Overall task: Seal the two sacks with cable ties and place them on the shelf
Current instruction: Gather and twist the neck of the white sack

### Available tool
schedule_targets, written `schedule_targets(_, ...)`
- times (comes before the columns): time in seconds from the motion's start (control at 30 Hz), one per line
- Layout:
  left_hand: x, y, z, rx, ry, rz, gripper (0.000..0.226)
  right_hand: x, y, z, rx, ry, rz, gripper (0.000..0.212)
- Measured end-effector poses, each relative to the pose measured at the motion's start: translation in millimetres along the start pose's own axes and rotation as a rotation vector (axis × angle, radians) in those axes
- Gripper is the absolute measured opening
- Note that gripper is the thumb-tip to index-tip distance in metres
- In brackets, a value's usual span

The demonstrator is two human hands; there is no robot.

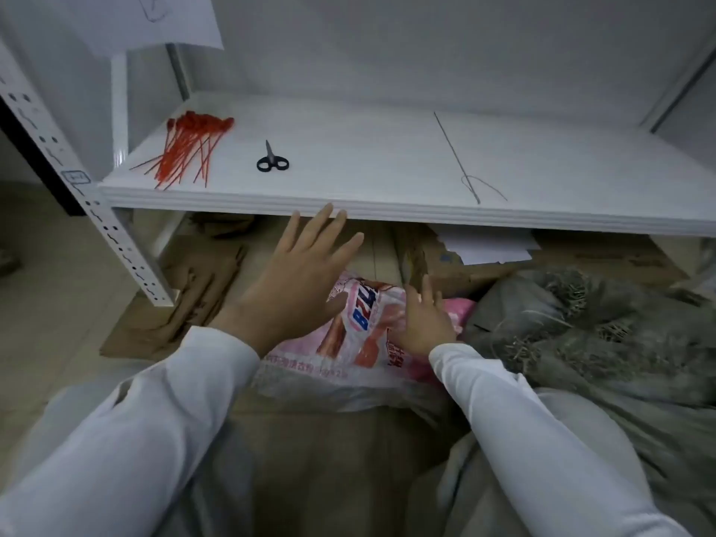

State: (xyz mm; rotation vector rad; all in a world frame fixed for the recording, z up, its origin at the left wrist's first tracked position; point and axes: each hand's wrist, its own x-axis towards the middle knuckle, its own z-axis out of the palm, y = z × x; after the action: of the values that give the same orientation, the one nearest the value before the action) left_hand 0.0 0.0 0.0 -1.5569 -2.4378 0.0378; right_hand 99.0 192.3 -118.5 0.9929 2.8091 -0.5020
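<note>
Two sacks sit on the floor below the shelf: a pink-and-white printed plastic sack (pixel 358 335) under both hands and a grey-green woven sack (pixel 581 335) just to its right, touching it. Left hand (pixel 298 281) hovers over the pink sack's left edge, fingers spread wide and straight, thumb at the plastic, holding nothing. Right hand (pixel 424 323) lies flat on the sack's top, fingers straight, pressing, no pinch visible. On the white metal shelf board (pixel 368 149): a bundle of red cable ties (pixel 190 149) at left, black-handled scissors (pixel 272 161) beside it, and a long thin needle with thread (pixel 455 157) well to the right. Flattened brown cardboard (pixel 193 284) covers the floor under the shelf. White perforated upright (pixel 77 188) at left, pale wall behind.
</note>
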Motion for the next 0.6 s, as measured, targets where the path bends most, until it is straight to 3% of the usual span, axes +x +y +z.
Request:
schedule_targets(0.3, 25.2, 9.0, 32.1, 0.006, -0.079, 0.112, 0.07, 38.5, 22.6, 28.0, -0.21, -0.108, 0.065, 0.085)
schedule_targets(0.6, 29.3, 7.2, 35.7, -0.149, -0.052, 0.156, 0.066, 80.6, 47.0, 63.1, -0.166, -0.184, 0.182, 0.079)
